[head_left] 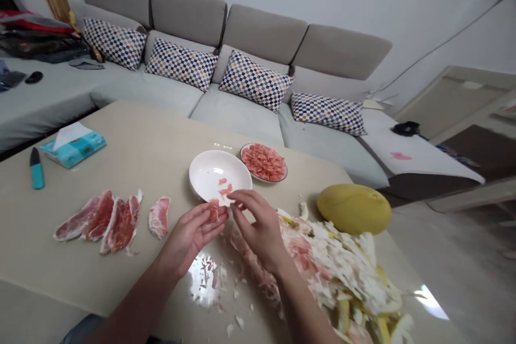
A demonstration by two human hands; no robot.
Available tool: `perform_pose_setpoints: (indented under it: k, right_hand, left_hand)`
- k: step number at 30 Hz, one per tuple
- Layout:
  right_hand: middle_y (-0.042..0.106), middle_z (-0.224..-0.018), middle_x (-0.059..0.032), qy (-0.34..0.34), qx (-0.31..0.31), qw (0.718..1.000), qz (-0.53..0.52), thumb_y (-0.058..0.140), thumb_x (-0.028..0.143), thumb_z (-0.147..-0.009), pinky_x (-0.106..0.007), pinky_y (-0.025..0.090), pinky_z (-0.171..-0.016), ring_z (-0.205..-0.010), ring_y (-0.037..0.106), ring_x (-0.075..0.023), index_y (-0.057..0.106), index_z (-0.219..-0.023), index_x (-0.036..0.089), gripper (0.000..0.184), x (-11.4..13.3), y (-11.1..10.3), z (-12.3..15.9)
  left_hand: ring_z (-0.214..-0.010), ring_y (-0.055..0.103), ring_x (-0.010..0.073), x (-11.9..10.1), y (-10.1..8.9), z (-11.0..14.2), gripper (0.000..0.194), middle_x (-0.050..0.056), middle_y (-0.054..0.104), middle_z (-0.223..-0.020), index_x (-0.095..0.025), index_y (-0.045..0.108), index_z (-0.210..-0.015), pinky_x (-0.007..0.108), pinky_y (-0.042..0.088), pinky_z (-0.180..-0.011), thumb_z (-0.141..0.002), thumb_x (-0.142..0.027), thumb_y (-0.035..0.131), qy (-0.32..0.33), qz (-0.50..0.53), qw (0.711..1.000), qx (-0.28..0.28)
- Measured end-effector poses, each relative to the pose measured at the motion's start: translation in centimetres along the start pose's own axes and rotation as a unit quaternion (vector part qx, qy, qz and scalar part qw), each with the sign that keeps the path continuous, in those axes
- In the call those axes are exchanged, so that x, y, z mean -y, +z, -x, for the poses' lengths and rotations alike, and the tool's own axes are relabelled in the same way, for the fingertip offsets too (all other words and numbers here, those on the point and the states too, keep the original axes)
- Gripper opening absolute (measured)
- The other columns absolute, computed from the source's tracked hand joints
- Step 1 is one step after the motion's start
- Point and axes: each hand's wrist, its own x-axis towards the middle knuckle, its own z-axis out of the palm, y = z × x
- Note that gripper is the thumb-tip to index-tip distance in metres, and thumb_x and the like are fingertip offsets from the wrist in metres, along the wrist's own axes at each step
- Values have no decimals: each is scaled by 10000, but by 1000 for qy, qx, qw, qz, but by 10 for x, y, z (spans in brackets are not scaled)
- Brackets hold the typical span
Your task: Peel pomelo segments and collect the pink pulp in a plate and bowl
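Note:
My left hand point(192, 235) holds a small piece of red pomelo flesh point(213, 212) in its curled fingers, just in front of the white bowl point(201, 172). Close against it, my right hand point(258, 228) has thumb and fingertips pinched together; a whitish bit shows by the fingertips, too small to name. A few pink scraps of pulp point(226, 190) lie inside the bowl. To the left, several red pomelo segments point(116, 226) with whitish skin lie on the table, and one single segment point(159, 217) sits apart, nearer my left hand.
Behind the bowl stands a dark-rimmed plate point(286, 173) heaped with pulp point(264, 161). A pile of peel and membrane point(342, 263) spreads at right, beside a whole yellow pomelo point(355, 208). A tissue pack point(76, 148) and a teal-handled knife point(36, 169) lie far left.

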Motion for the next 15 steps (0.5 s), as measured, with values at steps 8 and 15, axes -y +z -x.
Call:
perform_pose_setpoints:
  k: [8,15]
  right_hand:
    - [643,-1101,-93,-54,38,998,24,599,192,-883,-380,528,-813,-981,612,-238,671,-1172,298,316,3,13,27]
    - [705,-983,-67,119,-17,983,-138,625,266,-892,-339,520,-778,-890,654,-210,721,-1016,255,158,2,13,30]
  left_hand:
    - [-1139,622,242,2,0,1,258,148,685,-1177,-141,664,-1104,360,456,-998,-873,-240,608,9,2,999,40]
    - [-1163,608,238,4,-1,-1,245,148,688,-1168,-113,666,-1089,368,426,-1052,-895,-231,573,-7,5,997,79]
